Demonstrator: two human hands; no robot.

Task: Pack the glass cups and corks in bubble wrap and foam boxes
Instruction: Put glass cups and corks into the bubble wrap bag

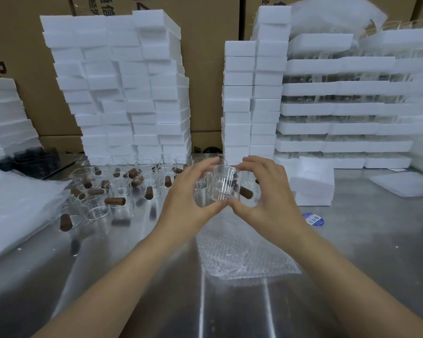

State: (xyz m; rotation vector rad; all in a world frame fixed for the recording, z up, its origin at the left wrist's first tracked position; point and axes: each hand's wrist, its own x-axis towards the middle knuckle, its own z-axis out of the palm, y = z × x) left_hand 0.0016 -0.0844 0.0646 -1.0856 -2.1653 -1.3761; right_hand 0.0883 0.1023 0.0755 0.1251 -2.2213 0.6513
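While I am holding one clear glass cup (224,185) up in front of me, my left hand (188,193) is curling round its left side, thumb under the base and fingertips reaching toward the rim. My right hand (271,191) is pinching it the same way from the right, and the two thumbs are almost meeting beneath the glass. The cup is hanging upright above the far edge of a sheet of bubble wrap (242,252), which is lying flat on the steel table (352,264) between my forearms.

To my left, many more empty cups (95,211) are standing crowded together, and brown corks (115,200) are lying across and among them. One further cork (246,192) is showing just beside the held cup, near my right palm; I cannot tell what it is resting on. A pile of white wrap sheets (15,206) is sitting at the far left.

Behind the cups, tall stacks of white foam boxes (122,81) are leaning against brown cartons (205,69), and two loose foam boxes (313,184) are sitting stacked just beside my right hand. A blue sticker (313,219) is lying on the table near my right wrist.
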